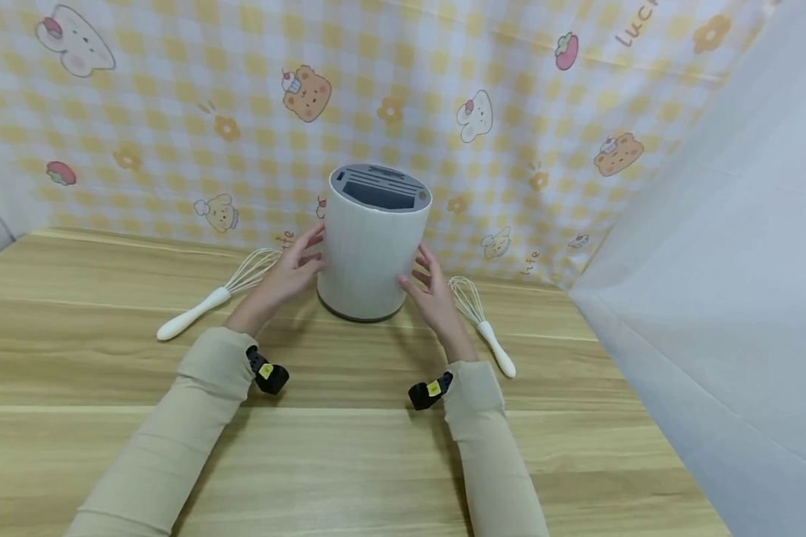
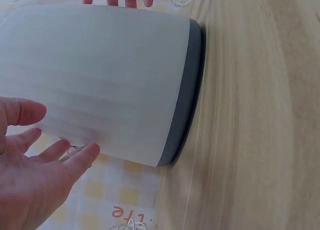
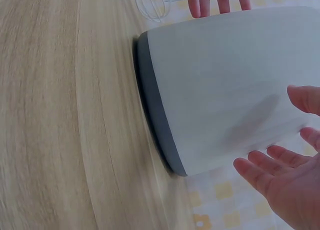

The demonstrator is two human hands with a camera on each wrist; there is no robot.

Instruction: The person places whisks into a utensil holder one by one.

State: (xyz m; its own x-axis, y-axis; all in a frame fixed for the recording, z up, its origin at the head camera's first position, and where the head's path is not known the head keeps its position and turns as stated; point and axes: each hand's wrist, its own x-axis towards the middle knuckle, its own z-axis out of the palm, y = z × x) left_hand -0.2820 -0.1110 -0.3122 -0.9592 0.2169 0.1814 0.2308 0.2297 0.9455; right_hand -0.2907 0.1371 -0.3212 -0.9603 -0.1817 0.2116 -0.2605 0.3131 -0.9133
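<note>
A white oval knife block (image 1: pixel 374 253) with a grey slotted top (image 1: pixel 380 188) and a dark base rim (image 2: pixel 186 97) stands upright on the wooden table near the patterned backdrop. On its left side is my left hand (image 1: pixel 294 270), with relaxed fingers spread and fingertips right at the wall. My right hand (image 1: pixel 435 297) mirrors it on the other side, its thumb toward the front and its other fingers along the side. Both wrist views show loosely spread fingers, not wrapped round the block. The slots in the top hold no knives that show.
A white-handled whisk (image 1: pixel 204 307) lies left of the block, partly behind my left hand. Another whisk (image 1: pixel 489 333) lies to the right, beside my right forearm. Close behind hangs a yellow checked cloth (image 1: pixel 255 171); a pale sheet (image 1: pixel 705 246) borders the table's right side.
</note>
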